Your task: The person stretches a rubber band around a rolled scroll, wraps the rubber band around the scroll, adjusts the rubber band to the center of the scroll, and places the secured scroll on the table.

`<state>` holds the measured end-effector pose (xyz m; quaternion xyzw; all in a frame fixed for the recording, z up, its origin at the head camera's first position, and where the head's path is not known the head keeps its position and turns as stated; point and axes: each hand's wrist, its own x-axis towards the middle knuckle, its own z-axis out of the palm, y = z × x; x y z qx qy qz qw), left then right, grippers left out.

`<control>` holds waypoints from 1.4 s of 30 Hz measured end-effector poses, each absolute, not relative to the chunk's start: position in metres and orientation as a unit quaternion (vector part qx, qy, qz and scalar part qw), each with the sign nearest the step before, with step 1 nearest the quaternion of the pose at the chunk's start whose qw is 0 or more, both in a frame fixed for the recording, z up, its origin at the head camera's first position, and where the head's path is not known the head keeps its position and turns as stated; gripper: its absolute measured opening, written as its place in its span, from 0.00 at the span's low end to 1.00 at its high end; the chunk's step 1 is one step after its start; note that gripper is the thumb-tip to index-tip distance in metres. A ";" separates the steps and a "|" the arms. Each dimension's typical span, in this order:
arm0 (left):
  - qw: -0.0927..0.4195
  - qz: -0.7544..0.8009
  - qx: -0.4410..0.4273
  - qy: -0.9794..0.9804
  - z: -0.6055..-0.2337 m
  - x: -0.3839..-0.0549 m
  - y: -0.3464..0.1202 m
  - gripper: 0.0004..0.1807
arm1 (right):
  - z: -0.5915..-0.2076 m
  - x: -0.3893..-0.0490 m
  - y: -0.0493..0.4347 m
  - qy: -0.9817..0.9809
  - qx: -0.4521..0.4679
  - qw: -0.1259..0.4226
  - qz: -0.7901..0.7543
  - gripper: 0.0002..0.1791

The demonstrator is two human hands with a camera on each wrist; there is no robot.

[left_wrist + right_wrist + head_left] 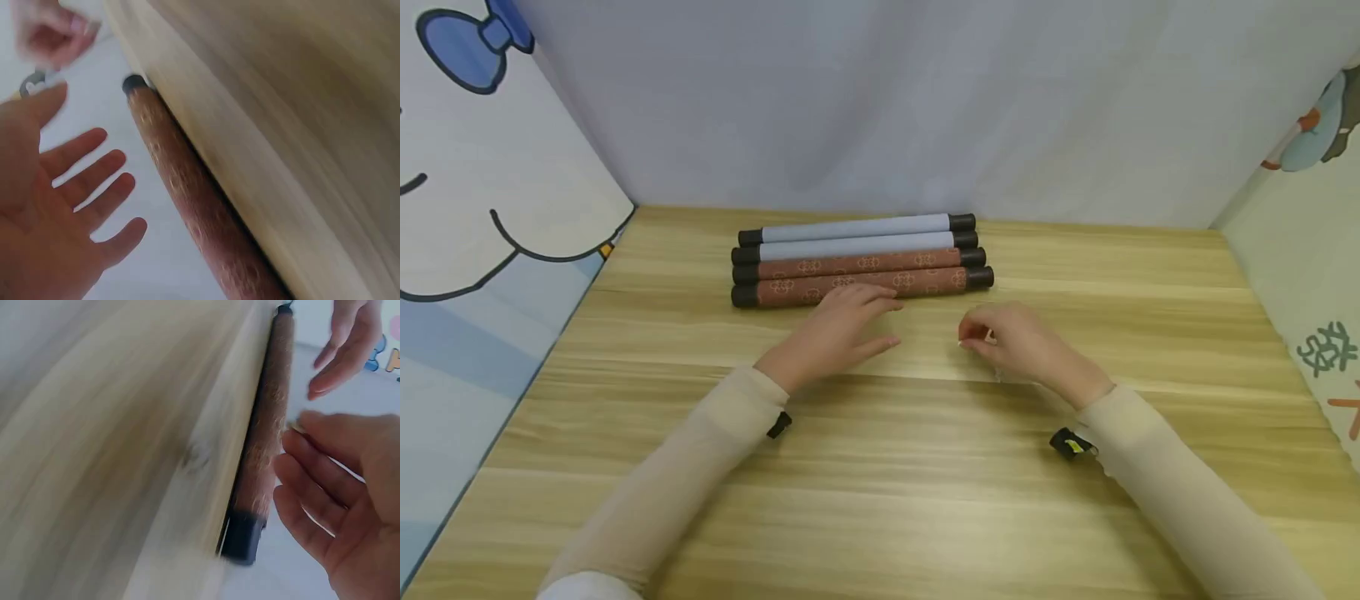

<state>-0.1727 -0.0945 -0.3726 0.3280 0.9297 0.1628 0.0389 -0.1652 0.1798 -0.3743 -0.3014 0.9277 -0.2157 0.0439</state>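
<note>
Two rolled scrolls with reddish-brown patterned covers and black end knobs lie side by side in the head view, the front one [925,283] nearer to me and the other [835,266] just behind. My left hand [835,333] hovers at the front scroll's near edge, its fingers spread and nothing in them; whether it touches cannot be told. To the right, in front of the scrolls' right ends, my right hand [1022,342] pinches a small pale thing [295,427] between thumb and forefinger. Its kind is too small to tell. Something thin and whitish hangs below that hand.
Two more rolled scrolls, covered in pale blue, lie behind the brown ones: one [857,247] against them, one [857,227] farthest back. The wooden tabletop [880,500] ends at a grey-white cloth backdrop [880,100]. Printed cartoon panels stand at left and right.
</note>
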 end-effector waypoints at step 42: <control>0.090 0.553 0.262 0.786 -0.391 -0.157 -0.046 0.04 | -0.373 -0.159 0.143 0.755 -0.112 0.209 -0.611 0.15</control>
